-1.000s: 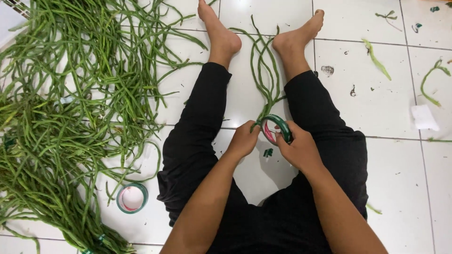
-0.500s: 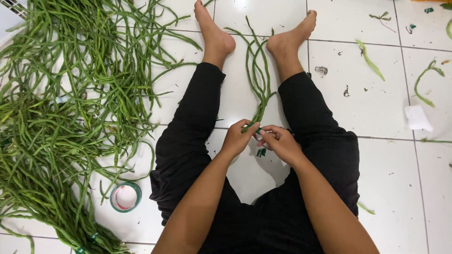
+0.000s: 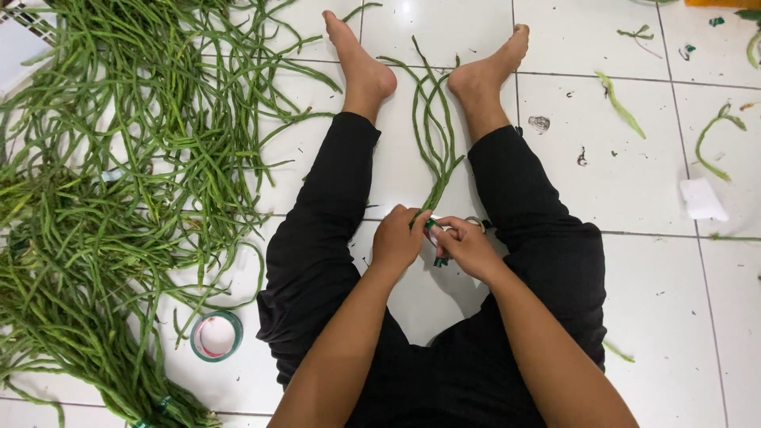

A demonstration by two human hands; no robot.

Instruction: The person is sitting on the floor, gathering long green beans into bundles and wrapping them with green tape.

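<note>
Bundle of long thin green beans [image 3: 432, 131] lying on the white tiled floor [image 3: 650, 301] between a seated person's outstretched legs in black trousers, the pods gathered tight at the near end and fanning apart toward the bare feet. The gathered end sits at the two hands, which meet just above the floor between the knees. The left hand [image 3: 396, 238] is curled closed around the bean ends. The right hand [image 3: 468, 247] touches it, fingers bent and pinching a small strip of green tape [image 3: 434, 232] at the stems; a bit of green hangs below the fingers. A roll of green tape [image 3: 216, 335] lies flat on the tiles beside the left thigh. Beyond it a large loose heap of the same long green beans [image 3: 119, 174] covers the floor on the left. Scattered bean scraps [image 3: 620, 103] and a white paper scrap [image 3: 702, 198] lie on the right.
</note>
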